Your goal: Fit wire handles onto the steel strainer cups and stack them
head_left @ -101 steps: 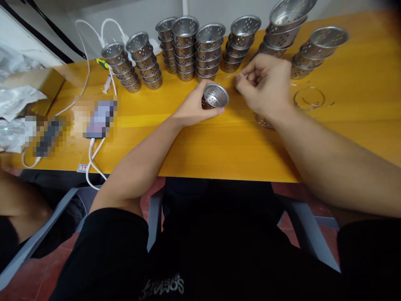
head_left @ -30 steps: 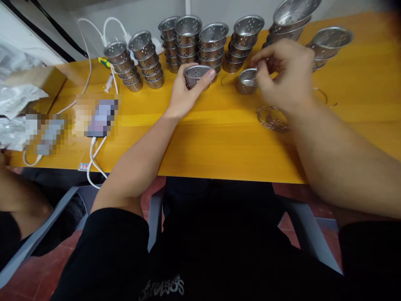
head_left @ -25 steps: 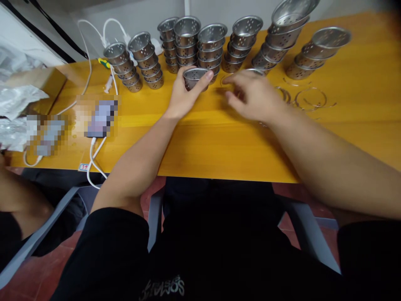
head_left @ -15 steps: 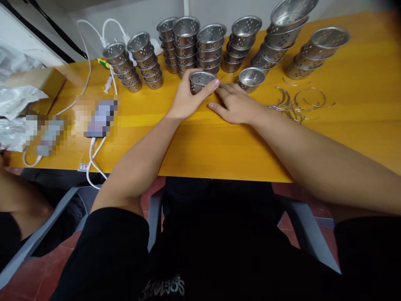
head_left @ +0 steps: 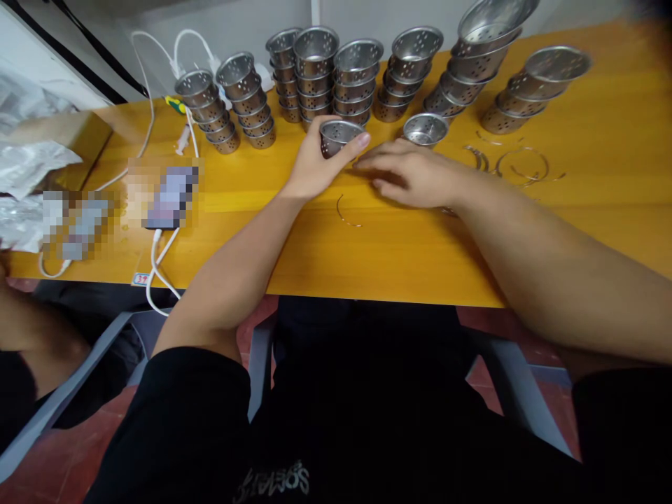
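My left hand (head_left: pixel 313 162) is wrapped round a perforated metal cup (head_left: pixel 340 136), with the thumb along its near side. Just to the right, my right hand (head_left: pixel 407 171) hovers low over the table, fingers stretched toward the cup and apart from it; nothing shows in them. A short curved wire (head_left: pixel 346 214) lies on the wood below the two hands. Behind my right hand stands a single perforated cup (head_left: pixel 425 129), its lower part hidden. More curved wires (head_left: pixel 519 164) lie in a loose pile to the right, partly covered by my right forearm.
Several stacks of perforated cups (head_left: pixel 358 70) line the table's back edge. On the left are a phone (head_left: pixel 171 196) with a white cable, another blurred device (head_left: pixel 87 227), a syringe (head_left: pixel 183 138), a cardboard box (head_left: pixel 87 150) and plastic bags (head_left: pixel 36 168). A person's arm (head_left: pixel 36 322) shows at far left.
My right hand has lifted slightly and shifted right, away from the cup. A curved wire now shows on the table below the hands. My left hand has stayed on the cup.
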{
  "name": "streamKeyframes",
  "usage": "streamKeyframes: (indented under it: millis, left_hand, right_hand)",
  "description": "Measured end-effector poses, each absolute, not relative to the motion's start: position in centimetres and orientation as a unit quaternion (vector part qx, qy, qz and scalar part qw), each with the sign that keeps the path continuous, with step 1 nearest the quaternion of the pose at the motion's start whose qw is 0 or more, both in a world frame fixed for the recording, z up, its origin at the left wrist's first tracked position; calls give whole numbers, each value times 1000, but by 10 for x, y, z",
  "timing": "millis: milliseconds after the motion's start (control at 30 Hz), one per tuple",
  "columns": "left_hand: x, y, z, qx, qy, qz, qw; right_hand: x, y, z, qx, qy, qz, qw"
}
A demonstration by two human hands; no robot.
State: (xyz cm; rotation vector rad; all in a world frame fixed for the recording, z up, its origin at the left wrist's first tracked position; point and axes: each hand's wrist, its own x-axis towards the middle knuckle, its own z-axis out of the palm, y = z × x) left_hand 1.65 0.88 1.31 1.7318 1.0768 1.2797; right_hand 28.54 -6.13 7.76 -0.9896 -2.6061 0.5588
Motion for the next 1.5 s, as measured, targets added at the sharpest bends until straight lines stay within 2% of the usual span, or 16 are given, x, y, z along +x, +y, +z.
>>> streamKeyframes:
  millis: [133,267,400,533,733,900,1100,1267,1433,1500]
  left_hand:
    - [13,12,9,671,426,499,346]
    - [9,20,2,696,426,479,322]
    - [6,25,-3,735,414,451,292]
    - [6,26,-5,715,422,468,302]
    - [6,24,-4,720,410,464,312]
    - [4,24,-2,721,413,464,307]
    - [7,19,4,715,412,460,327]
    - [13,12,12,697,414,474,344]
    - [11,7,12,736,394,435,336]
    - [10,7,11,739,397,433,331]
  right_hand:
    - [269,-77,75,-300,-916,237,126]
    - [249,-93,71,-294,-924,223,102]
    - [255,-89,78,-298,-933,202,28]
    - [277,-85,91,-377,-906,182,-65]
    - [266,-99,103,-408,-895,128,-124]
    - [258,-104,110,-395,-904,111,-121]
    - [263,-104,104,-316,-935,158,-8]
    - [261,-103,95,-327,-925,185,-47]
    - [275,-100,95,-373,-912,129,-116]
    - [276,-103,95,-381,-910,125,-107]
